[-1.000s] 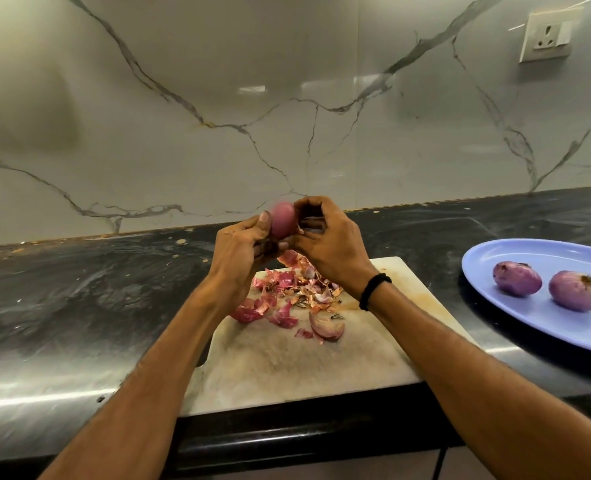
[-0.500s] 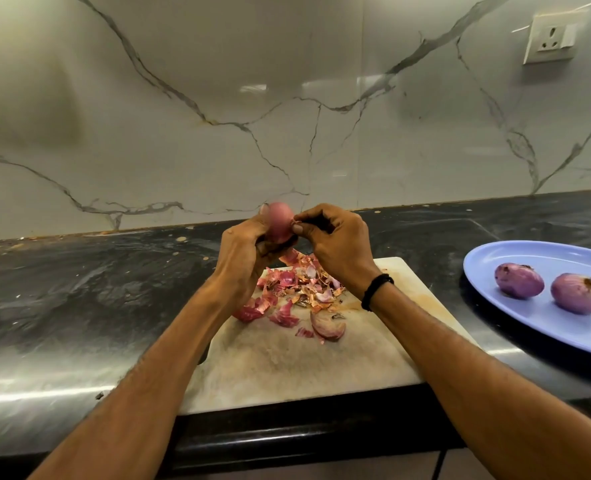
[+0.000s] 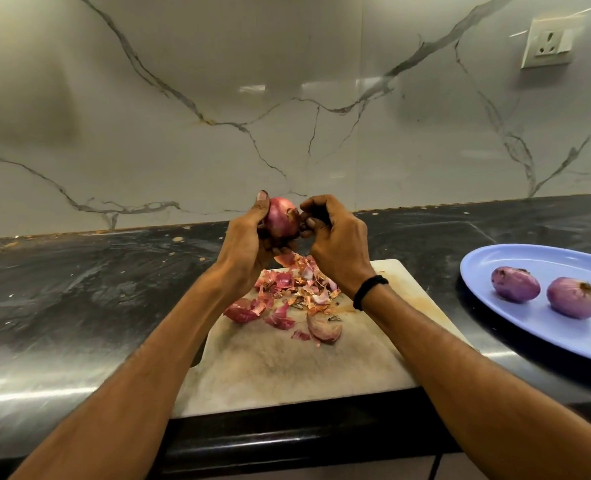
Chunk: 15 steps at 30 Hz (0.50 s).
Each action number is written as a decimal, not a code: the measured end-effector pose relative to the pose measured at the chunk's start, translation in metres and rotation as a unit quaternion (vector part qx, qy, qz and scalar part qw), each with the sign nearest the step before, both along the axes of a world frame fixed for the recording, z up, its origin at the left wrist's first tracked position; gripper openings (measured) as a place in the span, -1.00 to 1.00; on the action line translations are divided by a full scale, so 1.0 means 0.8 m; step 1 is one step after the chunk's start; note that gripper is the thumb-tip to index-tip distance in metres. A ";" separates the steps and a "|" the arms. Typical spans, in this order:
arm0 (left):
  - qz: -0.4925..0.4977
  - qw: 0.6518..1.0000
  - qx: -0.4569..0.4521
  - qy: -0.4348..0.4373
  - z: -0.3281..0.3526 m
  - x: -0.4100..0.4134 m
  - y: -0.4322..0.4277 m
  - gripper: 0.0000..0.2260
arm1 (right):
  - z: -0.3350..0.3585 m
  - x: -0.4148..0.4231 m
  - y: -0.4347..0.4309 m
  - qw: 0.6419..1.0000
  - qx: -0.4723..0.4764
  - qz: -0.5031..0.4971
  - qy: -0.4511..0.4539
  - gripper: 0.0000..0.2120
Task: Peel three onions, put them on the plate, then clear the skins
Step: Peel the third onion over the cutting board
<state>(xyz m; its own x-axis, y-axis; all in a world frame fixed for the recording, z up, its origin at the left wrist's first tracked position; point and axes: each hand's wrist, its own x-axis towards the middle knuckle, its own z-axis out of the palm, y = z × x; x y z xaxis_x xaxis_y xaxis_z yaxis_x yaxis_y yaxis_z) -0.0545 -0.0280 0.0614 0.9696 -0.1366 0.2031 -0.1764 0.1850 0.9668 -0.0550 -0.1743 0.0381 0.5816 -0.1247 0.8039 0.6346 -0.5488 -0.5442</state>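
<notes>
Black stone counter (image 3: 79, 299), veined marble wall (image 3: 218, 98) at twelve o'clock. Over the pale cutting board (image 3: 287, 368), the left hand (image 3: 245, 247) grips a round red onion (image 3: 280, 220); the right hand (image 3: 335, 247) pinches its skin (image 3: 294, 216).

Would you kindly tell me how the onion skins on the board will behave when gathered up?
The onion skins look thin and curled, so probably light and floppy. Lying as many loose scraps on the cutting board, they would likely scatter.
</notes>
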 end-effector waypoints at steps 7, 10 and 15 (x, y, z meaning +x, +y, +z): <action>0.007 0.999 -0.050 0.012 0.005 0.007 -0.001 -0.51 | -0.001 0.000 0.011 0.999 -0.045 0.013 -0.016 -0.65; 0.024 0.999 -0.043 -0.004 0.003 0.008 0.000 -0.49 | -0.001 -0.001 0.013 0.999 -0.036 0.029 -0.030 -0.66; 0.023 0.999 -0.021 -0.036 -0.004 0.006 0.002 -0.44 | -0.001 -0.007 0.017 0.998 -0.021 0.024 -0.051 -0.69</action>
<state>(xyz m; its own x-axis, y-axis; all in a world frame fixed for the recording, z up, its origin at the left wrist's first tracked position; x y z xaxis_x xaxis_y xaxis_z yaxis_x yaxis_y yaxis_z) -0.0497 -0.0261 0.0581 0.9571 -0.0817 0.2779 -0.2555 0.2143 0.9428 -0.0603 -0.1607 0.0371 0.5018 -0.0627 0.8627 0.7116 -0.5370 -0.4529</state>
